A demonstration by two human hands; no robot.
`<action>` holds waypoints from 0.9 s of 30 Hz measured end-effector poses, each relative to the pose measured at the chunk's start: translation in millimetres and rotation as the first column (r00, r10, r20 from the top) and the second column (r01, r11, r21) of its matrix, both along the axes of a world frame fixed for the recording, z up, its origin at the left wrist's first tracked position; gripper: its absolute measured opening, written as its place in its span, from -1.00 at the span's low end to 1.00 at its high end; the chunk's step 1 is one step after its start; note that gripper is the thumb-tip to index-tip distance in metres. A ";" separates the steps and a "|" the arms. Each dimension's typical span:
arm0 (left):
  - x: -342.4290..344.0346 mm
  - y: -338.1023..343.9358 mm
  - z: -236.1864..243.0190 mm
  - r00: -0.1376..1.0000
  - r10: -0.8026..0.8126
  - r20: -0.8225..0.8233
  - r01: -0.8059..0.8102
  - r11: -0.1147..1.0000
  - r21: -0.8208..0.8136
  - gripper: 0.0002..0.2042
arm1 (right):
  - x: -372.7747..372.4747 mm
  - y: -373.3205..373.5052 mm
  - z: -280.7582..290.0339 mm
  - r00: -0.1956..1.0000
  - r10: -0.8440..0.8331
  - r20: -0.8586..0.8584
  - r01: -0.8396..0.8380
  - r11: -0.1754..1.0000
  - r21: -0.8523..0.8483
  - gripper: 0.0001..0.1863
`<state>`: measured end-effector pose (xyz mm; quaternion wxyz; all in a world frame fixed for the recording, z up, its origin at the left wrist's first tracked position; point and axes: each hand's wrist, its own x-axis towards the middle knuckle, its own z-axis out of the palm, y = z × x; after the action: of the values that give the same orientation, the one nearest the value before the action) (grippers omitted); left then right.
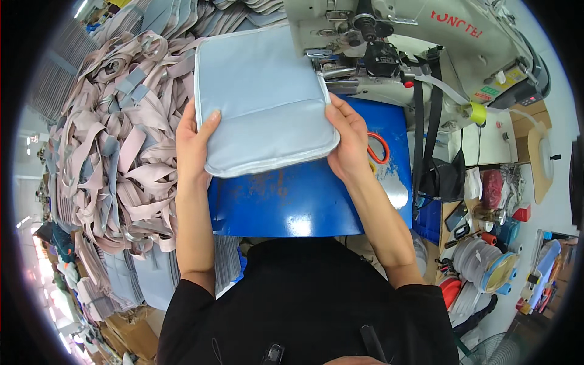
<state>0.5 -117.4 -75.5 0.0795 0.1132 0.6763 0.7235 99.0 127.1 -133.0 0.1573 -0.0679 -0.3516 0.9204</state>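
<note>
I hold a pale grey-blue padded fabric panel [261,73] with white edging and a seam across its middle, its far part close to the sewing machine's needle area [328,64]. My left hand [194,137] grips the panel's left edge, thumb on top and fingers mostly behind it. My right hand [345,134] grips the right edge near its lower corner in the same way. Beneath the panel is a blue work board [280,207] with worn patches. Red-handled scissors [381,148] lie on it just right of my right hand, partly hidden.
A large heap of pink and grey straps [125,140] fills the left side, with stacked grey panels [155,280] below it and more behind. The grey sewing machine [444,36] spans the upper right. Thread spools [493,267], small tools and black straps [429,134] sit at the right.
</note>
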 end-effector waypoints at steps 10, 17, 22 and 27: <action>-59.7 7.7 -1.7 0.999 -0.025 -0.031 0.027 0.996 0.079 -0.43 | 43.1 90.3 69.8 0.842 -0.490 -0.225 0.437 0.375 0.818 -0.75; -62.6 6.2 -14.3 0.998 -0.063 -0.016 0.064 0.984 0.163 -0.39 | 75.0 402.2 248.0 0.389 -0.600 -0.699 0.077 -0.735 0.674 -0.41; -43.8 6.8 -17.2 0.987 -0.155 0.030 0.150 0.980 0.133 -0.28 | 99.8 567.9 232.9 0.555 -0.831 0.037 0.146 0.141 0.979 -0.38; -15.7 -19.3 -70.9 0.998 0.029 0.049 -0.037 0.981 0.190 -0.26 | 87.4 500.2 165.2 0.585 -0.757 -0.290 0.684 0.269 0.678 -0.41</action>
<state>-15.1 -136.7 -146.4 0.0716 0.0925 0.6038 0.7885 186.4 627.3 32.2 0.5531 -0.1925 -0.6243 0.5170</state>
